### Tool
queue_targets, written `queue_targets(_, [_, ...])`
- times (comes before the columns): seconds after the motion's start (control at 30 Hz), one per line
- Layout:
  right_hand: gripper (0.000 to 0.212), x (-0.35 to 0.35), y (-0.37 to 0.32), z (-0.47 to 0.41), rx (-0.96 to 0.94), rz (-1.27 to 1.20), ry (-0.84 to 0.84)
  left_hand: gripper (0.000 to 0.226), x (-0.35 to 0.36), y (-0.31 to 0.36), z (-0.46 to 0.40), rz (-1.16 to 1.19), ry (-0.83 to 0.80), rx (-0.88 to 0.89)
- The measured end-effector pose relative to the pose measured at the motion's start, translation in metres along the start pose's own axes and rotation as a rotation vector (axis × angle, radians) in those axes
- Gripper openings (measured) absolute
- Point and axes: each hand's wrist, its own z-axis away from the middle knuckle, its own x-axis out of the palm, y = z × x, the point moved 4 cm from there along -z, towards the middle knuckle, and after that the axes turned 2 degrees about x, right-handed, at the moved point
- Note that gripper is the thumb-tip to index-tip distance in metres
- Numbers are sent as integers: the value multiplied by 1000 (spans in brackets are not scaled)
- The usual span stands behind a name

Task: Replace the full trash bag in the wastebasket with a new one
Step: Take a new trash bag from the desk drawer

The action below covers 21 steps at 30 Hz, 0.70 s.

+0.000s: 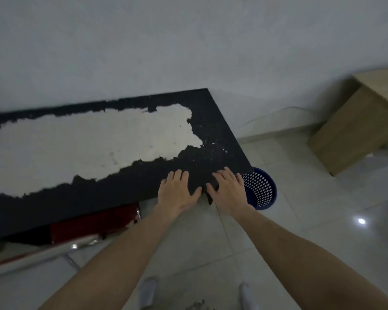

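A blue perforated wastebasket (pixel 261 191) stands on the tiled floor just past the front right corner of the black table (pixel 211 130); no bag shows inside it. My left hand (pixel 177 191) and my right hand (pixel 230 191) lie flat side by side on the table's front edge, fingers straight. Between my thumbs a small dark piece, apparently a folded black trash bag (pixel 210 198), hangs over the edge. It is hard to tell apart from the dark tabletop.
The tabletop has a large worn pale patch (pixel 87 139). A red seat with metal legs (pixel 94 224) sits under the table at the left. A light wooden cabinet (pixel 356 126) stands at the right by the white wall. My feet (pixel 149 291) show below.
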Motion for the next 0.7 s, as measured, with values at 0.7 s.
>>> queue_targets(0.7, [71,118,139,-122,-258,77,-16,38,221,62,-96,1052,6,-775])
